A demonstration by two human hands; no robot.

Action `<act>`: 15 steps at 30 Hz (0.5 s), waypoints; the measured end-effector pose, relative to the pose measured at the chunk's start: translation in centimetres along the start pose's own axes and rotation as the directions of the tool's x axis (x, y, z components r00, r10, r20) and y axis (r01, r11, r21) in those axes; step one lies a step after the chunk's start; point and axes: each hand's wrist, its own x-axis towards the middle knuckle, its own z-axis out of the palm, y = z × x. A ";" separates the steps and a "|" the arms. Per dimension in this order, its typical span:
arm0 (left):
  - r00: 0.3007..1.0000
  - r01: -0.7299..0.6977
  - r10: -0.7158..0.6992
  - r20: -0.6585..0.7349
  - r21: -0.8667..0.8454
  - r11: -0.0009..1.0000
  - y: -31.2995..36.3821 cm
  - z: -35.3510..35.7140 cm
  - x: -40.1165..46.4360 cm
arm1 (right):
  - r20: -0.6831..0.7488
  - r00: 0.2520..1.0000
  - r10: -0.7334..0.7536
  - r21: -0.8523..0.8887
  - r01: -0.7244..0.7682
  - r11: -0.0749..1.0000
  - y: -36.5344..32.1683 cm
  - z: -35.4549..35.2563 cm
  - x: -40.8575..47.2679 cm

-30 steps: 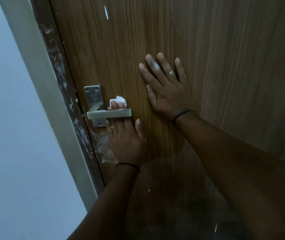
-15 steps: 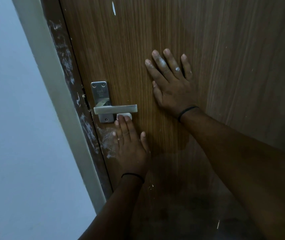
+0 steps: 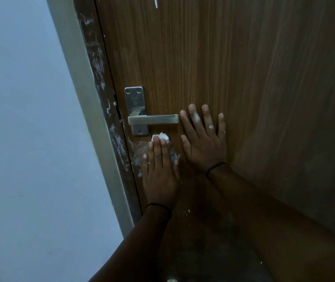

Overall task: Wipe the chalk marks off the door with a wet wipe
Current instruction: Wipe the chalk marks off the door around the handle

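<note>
L hand [image 3: 159, 171], fingers straight, is pressing wet wipe [image 3: 161, 137] on door [image 3: 213, 64] below handle [image 3: 153, 119]; R hand [image 3: 203, 143] is lying flat, fingers spread.

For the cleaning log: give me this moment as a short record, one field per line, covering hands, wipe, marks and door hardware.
left hand: flat on the door, straight fingers pressing the wet wipe
wet wipe: white wad under the fingertips, just below the handle plate
right hand: spread flat on the door, right of the lever, white smudges on the fingers
chalk marks: white smears left of the left hand, near the door edge
door: brown wood grain
door handle: metal lever, horizontal, untouched
</note>
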 end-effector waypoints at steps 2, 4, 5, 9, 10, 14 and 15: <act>1.000 0.013 -0.013 -0.019 -0.003 1.000 0.2 0.2 0.1 | -0.017 1.000 -0.009 -0.016 0.009 1.000 0.0 0.6 0.0; 0.999 0.023 -0.024 -0.033 -0.033 0.999 0.9 0.4 0.2 | -0.033 0.999 0.003 -0.016 -0.004 1.000 0.2 1.0 0.0; 0.999 0.029 -0.031 -0.044 -0.056 0.998 1.4 0.4 0.4 | -0.042 0.999 0.001 -0.017 -0.002 1.000 0.3 1.0 -0.1; 0.995 0.023 -0.031 -0.091 -0.090 0.996 1.6 0.7 1.7 | -0.050 0.999 -0.017 -0.020 0.016 1.000 0.2 0.8 0.0; 0.996 0.008 -0.015 -0.090 -0.071 0.997 1.0 0.9 1.4 | -0.053 0.999 -0.011 -0.021 0.010 1.000 0.2 0.7 0.0; 1.000 0.001 -0.002 -0.009 -0.023 1.000 -2.0 1.7 -1.8 | -0.085 0.996 -0.015 -0.022 0.013 1.000 0.3 0.6 -0.2; 1.000 0.004 -0.004 0.006 -0.015 1.000 -2.3 1.8 -2.3 | -0.091 0.996 -0.017 -0.019 0.015 1.000 0.3 0.6 -0.1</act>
